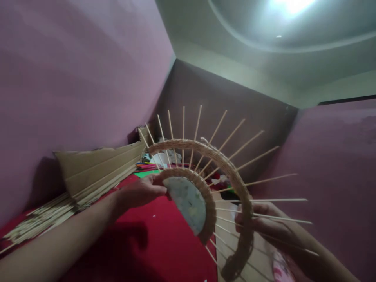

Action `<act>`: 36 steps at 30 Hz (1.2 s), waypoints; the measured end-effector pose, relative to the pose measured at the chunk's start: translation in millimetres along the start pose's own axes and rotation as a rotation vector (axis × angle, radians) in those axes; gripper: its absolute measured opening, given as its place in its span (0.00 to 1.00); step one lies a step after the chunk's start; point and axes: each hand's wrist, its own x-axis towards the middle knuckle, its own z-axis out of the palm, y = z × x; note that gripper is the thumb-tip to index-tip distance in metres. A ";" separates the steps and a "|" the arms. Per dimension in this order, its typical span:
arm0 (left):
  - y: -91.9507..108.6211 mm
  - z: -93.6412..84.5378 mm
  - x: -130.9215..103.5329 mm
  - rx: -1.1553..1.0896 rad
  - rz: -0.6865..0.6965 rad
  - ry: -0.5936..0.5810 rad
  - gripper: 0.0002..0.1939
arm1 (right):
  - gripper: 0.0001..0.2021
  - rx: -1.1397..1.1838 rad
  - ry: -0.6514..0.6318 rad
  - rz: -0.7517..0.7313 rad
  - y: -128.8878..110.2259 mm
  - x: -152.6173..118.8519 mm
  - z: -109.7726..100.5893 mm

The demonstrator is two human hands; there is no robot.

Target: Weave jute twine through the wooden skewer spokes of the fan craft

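A half-round wicker piece [202, 147] is held up in front of me. Thin wooden sticks [216, 129] radiate from its inner woven arc [212, 203] through a wider outer woven band. Filling the inner arc is a pale patterned half-disc [188, 201]. My left hand [148, 190] is closed on the left end of the inner arc, thumb toward me at the panel's edge. On the right side, my right hand [261, 217] is closed around the outer band, among the sticks; the band hides some of its fingers. A loose strand end sticks up near the band's top.
Loose thin sticks [44, 215] lie in a heap at the left beside a bent cardboard sheet [100, 166] against the pink wall. Below is a red surface [123, 246]. Coloured items and white material lie behind the wicker piece, partly hidden. Walls meet in a corner ahead.
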 end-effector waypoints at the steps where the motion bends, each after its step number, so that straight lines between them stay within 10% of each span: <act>1: 1.7 5.0 0.3 -0.048 -0.005 0.011 0.23 | 0.12 0.075 -0.021 -0.027 4.3 3.0 6.1; 14: 35.0 -11.4 46.7 0.017 -0.212 0.255 0.17 | 0.17 0.563 -0.097 -0.179 70.0 22.2 113.9; 19: 38.6 -6.3 81.5 0.130 -0.322 0.270 0.19 | 0.20 0.591 -0.093 -0.069 85.9 22.5 112.5; 27: 3.8 6.9 121.2 0.427 -0.518 0.014 0.26 | 0.10 0.731 0.413 0.116 134.0 -34.5 83.6; 30: -16.2 18.8 137.9 0.462 -0.568 -0.145 0.25 | 0.11 0.457 0.746 0.077 139.9 -75.3 70.7; 36: -61.6 48.7 171.1 0.579 -0.603 -0.381 0.26 | 0.15 -0.927 1.109 -0.077 150.2 -120.0 17.3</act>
